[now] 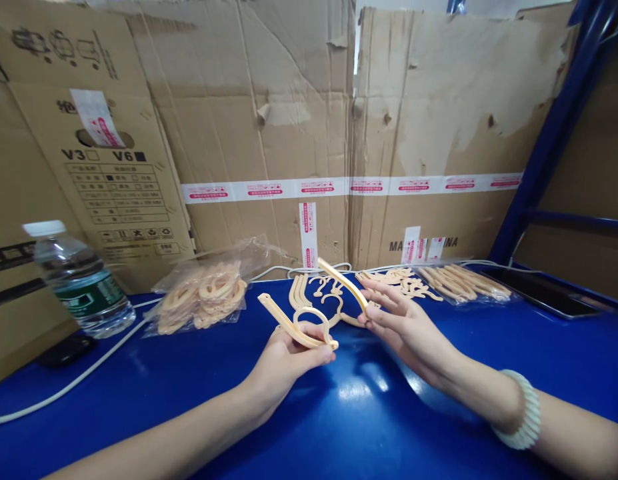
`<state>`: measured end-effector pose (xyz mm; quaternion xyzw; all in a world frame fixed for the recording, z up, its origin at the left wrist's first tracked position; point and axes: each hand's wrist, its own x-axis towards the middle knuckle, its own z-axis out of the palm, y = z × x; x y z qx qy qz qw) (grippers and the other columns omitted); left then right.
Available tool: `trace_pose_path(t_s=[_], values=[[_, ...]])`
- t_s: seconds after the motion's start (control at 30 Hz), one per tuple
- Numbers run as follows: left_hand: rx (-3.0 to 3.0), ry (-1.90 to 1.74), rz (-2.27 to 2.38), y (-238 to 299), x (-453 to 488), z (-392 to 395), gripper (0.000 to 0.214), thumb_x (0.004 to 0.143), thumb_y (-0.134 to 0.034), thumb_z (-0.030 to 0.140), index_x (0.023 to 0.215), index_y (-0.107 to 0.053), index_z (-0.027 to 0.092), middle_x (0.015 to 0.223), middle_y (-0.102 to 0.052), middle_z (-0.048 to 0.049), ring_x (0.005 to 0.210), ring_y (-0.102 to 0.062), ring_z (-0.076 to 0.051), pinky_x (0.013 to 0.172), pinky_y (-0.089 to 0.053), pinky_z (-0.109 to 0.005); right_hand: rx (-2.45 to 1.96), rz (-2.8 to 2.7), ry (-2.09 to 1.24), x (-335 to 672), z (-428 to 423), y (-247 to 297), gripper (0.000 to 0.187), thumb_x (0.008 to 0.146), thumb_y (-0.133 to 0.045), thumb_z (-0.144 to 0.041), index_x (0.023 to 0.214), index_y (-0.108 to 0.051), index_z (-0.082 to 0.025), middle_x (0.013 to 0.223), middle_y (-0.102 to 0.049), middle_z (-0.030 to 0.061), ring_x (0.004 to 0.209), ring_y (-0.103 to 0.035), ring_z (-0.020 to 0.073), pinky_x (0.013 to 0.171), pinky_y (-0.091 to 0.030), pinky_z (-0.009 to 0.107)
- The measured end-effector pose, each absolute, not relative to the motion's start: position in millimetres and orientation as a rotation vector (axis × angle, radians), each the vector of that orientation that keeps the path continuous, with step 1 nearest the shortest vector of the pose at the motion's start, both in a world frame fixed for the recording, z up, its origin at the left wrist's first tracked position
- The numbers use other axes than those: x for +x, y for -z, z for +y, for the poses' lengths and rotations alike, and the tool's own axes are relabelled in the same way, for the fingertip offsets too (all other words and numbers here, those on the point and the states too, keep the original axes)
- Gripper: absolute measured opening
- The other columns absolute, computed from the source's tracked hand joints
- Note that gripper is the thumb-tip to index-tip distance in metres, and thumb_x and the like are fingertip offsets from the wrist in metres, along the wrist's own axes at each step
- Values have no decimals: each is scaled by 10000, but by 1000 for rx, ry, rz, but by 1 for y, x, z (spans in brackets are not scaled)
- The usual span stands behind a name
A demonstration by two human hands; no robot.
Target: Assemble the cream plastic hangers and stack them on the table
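My left hand [283, 367] is closed on a beige plastic hanger piece [285, 323], a curved arm joined to a round hook that curls above my fingers. Between the fingertips of my right hand [413, 333] is a separate curved hanger arm [343, 283], tilted with its far end up and to the left. The two held parts are apart. Behind them on the blue table [309, 433] lies another beige hanger [333, 308] with a ring hook, partly hidden by my hands. Further back are several loose curved arms [299, 291] and a heap of small beige parts [401, 281].
A clear bag of beige ring hooks [203, 297] lies left of centre, and a bag of beige arms [463, 283] at right. A water bottle [83, 283], a white cable [89, 375] and a dark phone [543, 291] are around. Cardboard boxes [269, 147] wall off the back.
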<state>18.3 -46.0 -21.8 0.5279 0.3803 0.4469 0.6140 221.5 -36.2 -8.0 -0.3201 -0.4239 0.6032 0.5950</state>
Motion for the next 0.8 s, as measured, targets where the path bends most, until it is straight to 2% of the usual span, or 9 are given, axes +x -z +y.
trace_pose_path(t_s=[0.07,0.2,0.4,0.53,0.8], values=[[1232,-1022,860,22,18,-46,243,598,-842,244,752,-684,144,724,-694,-4,706,-639,-131,738,-495,-250,-734,-961,-1526,219,-37,12,554,565,-887,-186,1071,-664,-209,929,-683,24,770,-672,127,802,-530,263],[1276,-1030,843,24,17,-46,215,604,-836,233,726,-672,167,750,-697,2,725,-639,-142,749,-493,-263,-727,-1051,-1650,214,-40,20,387,592,-881,-220,911,-673,-151,816,-684,29,825,-676,157,849,-521,287],[1367,-1000,880,25,16,-46,115,652,-795,201,724,-706,194,779,-709,5,770,-639,-162,791,-487,-281,-741,-1319,-1531,211,-40,29,332,639,-852,-257,892,-661,-158,770,-685,4,702,-634,113,688,-509,226],[1425,-967,859,23,16,-48,82,656,-783,183,700,-714,191,772,-709,-3,766,-639,-176,774,-485,-288,-759,-1397,-1520,212,-41,27,319,649,-844,-284,872,-652,-160,790,-706,15,727,-663,130,733,-526,258],[1421,-964,857,21,17,-49,91,612,-798,166,660,-722,170,690,-703,-11,681,-624,-166,668,-488,-265,-731,-1558,-1455,211,-46,18,246,692,-818,-295,808,-647,-162,717,-704,0,718,-681,130,729,-536,242]])
